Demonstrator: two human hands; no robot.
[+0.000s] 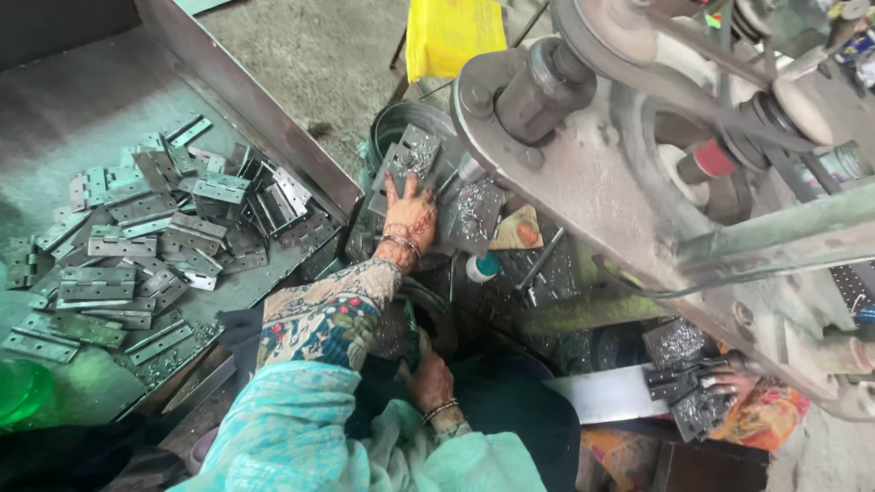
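right hand (428, 378) sits low, fingers curled around something dark, can't tell what; left hand (410, 214) stretched forward, fingers spread flat on a gritty grey metal hinge plate (412, 155).

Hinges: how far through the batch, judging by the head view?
Looks done: unclear; many hinges lie piled on the tray. In hand: left hand presses hinge plates by the machine; right hand holds something dark. Left: cannot tell.

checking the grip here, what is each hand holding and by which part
Left hand lies flat on a grey hinge plate, pressing its near end. Right hand: cannot tell what it holds.
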